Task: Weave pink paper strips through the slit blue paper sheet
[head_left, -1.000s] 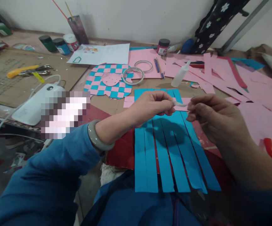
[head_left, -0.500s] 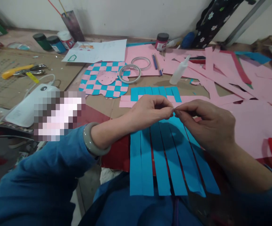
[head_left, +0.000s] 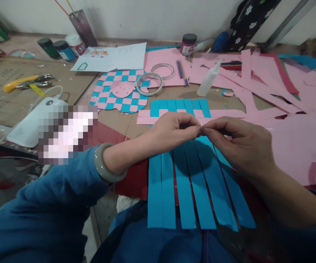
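My left hand [head_left: 174, 128] and my right hand [head_left: 237, 142] meet fingertip to fingertip, each in a closed pinch. Whatever sits between the fingertips is too small to make out. Below them lies a blue paper sheet [head_left: 163, 190] cut into several long strips, whose loose ends hang over the table edge toward my lap. Pink paper strips [head_left: 145, 119] run crosswise through its far end, where blue and pink alternate. Farther back lies a woven blue and pink paper piece [head_left: 105, 96] with a pink spotted shape on it.
Two tape rolls [head_left: 149, 84], pencils [head_left: 183, 73] and a glue bottle [head_left: 209, 78] lie beyond my hands. Pink paper scraps [head_left: 292, 142] cover the right side. At left are a white power bank [head_left: 34, 124], yellow-handled pliers [head_left: 21, 83] and paint jars [head_left: 64, 50].
Both hands keep their pinch at nearly the same place. The view has shifted slightly; nothing else has visibly moved.
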The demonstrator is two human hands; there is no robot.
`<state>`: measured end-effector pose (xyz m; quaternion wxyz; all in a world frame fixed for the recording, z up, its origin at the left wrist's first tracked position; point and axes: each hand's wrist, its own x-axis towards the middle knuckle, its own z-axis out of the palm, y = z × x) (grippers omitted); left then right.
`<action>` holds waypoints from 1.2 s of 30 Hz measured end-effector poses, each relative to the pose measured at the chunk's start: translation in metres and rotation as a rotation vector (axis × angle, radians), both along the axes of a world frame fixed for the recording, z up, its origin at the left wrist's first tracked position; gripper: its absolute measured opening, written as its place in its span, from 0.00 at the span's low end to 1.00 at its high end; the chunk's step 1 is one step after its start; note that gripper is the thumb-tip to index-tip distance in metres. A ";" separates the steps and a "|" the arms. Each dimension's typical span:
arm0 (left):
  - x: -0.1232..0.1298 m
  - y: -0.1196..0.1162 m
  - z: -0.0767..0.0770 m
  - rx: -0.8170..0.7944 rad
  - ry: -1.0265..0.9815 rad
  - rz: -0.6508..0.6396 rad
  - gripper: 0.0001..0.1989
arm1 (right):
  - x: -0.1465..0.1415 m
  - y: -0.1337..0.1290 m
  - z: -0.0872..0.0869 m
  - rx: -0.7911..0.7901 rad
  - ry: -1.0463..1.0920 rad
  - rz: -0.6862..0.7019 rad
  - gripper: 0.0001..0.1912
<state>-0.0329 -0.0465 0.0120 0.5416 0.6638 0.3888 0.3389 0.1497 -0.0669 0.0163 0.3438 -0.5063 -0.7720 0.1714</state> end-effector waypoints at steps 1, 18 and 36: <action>0.000 0.000 -0.001 0.014 0.010 0.002 0.07 | 0.001 0.000 0.000 0.002 0.001 0.005 0.06; 0.003 -0.006 0.000 0.145 0.169 -0.004 0.07 | 0.001 0.001 0.001 -0.068 0.013 0.042 0.05; 0.003 -0.004 -0.001 0.025 0.020 0.020 0.06 | 0.000 0.005 -0.002 -0.224 0.148 0.043 0.05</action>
